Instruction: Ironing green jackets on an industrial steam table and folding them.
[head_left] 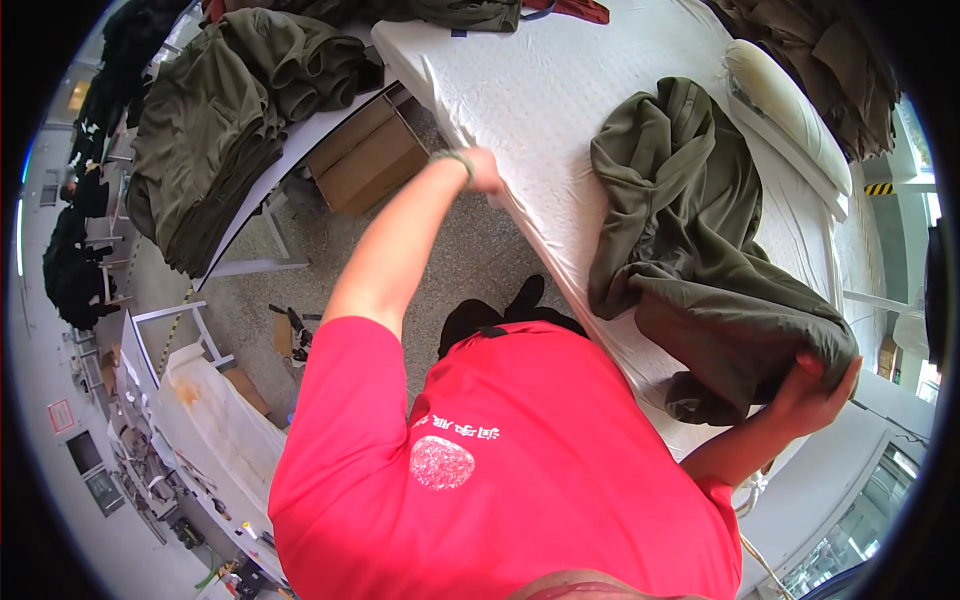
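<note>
An olive-green garment (pixel 690 230) lies crumpled along the right side of a table covered in white cloth (pixel 540 110). Its near end bunches up by the table's right corner, where my right hand (pixel 815 395) grips the fabric, fingers partly buried in the folds. My left arm reaches forward, a band round its wrist. At the table's left edge is my left hand (pixel 483 170), against or just over the white cover. Its fingers are blurred and turned away, and I see no garment in it.
Piled olive garments (pixel 210 130) fill a side table at the left. A cardboard box (pixel 368 155) stands beneath, beside the gap. A long padded board (pixel 790 115) lies along the right edge, near brown garments (pixel 815 50). More dark clothing sits at the table's far end.
</note>
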